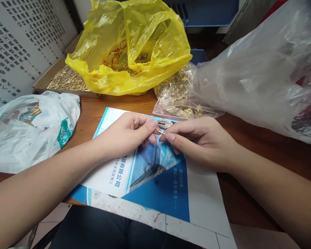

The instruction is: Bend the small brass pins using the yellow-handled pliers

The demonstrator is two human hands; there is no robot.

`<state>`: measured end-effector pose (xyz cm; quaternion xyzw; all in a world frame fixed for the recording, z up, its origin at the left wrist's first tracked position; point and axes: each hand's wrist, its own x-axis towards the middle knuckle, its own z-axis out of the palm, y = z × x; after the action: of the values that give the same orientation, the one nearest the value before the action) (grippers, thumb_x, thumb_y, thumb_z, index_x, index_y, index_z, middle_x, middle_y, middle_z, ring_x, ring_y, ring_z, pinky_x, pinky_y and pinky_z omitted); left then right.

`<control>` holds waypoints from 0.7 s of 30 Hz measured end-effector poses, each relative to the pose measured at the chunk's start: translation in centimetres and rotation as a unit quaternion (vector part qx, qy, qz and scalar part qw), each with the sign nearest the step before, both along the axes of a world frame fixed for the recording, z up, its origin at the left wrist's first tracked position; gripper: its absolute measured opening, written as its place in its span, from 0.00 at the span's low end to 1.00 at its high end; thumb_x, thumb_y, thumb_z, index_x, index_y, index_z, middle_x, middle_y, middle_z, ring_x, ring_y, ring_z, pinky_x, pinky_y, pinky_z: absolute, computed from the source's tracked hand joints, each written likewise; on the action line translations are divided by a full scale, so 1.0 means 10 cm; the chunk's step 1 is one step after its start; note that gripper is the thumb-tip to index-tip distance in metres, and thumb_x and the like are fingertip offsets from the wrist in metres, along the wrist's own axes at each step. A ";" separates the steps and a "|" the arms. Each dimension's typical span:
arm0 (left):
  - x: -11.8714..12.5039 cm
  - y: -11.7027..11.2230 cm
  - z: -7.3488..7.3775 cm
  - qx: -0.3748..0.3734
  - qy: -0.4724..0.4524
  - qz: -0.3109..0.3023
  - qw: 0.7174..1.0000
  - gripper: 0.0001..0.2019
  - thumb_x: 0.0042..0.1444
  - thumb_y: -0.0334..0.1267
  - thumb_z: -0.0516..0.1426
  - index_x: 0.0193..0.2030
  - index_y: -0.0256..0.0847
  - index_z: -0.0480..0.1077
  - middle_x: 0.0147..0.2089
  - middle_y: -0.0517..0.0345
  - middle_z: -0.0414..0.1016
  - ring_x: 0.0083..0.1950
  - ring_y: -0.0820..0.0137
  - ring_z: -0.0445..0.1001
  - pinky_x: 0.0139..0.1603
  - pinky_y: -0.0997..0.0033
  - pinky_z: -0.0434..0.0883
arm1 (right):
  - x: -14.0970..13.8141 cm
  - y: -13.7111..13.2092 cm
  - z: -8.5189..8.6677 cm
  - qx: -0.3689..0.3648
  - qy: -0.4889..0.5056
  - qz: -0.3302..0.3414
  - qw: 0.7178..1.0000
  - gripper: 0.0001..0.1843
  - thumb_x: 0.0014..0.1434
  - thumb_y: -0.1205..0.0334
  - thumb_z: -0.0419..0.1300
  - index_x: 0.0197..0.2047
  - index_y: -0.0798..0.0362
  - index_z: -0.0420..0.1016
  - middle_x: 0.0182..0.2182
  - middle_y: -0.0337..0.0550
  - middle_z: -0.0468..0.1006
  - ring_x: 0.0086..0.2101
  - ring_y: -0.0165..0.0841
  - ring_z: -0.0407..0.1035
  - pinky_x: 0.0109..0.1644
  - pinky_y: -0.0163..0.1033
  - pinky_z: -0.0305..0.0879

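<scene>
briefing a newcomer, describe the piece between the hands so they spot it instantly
A blue-and-white sheet lies on the wooden table. Above it, the left hand and right hand pinch a thin piece, gold-coloured and slimmer than the grey metal object behind.

Pin (pixel 160 131) was gold; loose pins (pixel 66 79) matched. Big open bag (pixel 152 77) was yellow, printed in red. Small bag (pixel 36 138) was white with teal-and-white print. Sheet (pixel 155 193) was white and blue – cyan stripe, pale lettering over the blue. Desk (pixel 92 103) was reddish brown, wood grain showing. Wall board (pixel 41 34) was white – rows of dark characters. Trousers (pixel 106 228) were near-black.
</scene>
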<state>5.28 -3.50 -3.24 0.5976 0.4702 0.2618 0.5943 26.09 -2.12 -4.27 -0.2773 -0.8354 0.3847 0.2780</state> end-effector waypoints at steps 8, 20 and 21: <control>0.01 -0.02 -0.02 0.000 0.008 0.023 1.000 0.21 0.63 0.52 0.58 0.27 0.37 0.70 0.25 0.58 0.70 0.26 0.75 0.65 0.28 0.74 0.61 | -0.02 -0.02 0.03 0.014 0.004 -0.016 1.000 0.13 0.64 0.69 0.56 0.37 0.57 0.83 0.19 0.36 0.71 0.19 0.23 0.61 0.22 0.29 0.56; 0.12 -0.09 -0.07 0.051 -0.024 0.098 0.994 0.20 0.66 0.47 0.54 0.26 0.37 0.68 0.30 0.56 0.72 0.29 0.73 0.64 0.31 0.71 0.60 | -0.15 -0.14 0.00 0.007 -0.032 -0.107 0.994 0.16 0.64 0.64 0.55 0.29 0.57 0.82 0.18 0.40 0.71 0.19 0.25 0.60 0.21 0.31 0.54; 0.13 -0.10 -0.07 0.051 -0.031 0.101 0.993 0.20 0.66 0.47 0.55 0.26 0.37 0.68 0.31 0.55 0.73 0.30 0.73 0.65 0.32 0.71 0.60 | -0.16 -0.15 0.00 0.008 -0.035 -0.111 0.993 0.17 0.63 0.63 0.55 0.27 0.57 0.80 0.18 0.41 0.71 0.19 0.25 0.61 0.21 0.32 0.54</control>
<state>6.54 -4.45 -3.93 0.5681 0.4957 0.3629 0.5476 24.52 -3.57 -4.25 -0.3790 -0.8118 0.3348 0.2920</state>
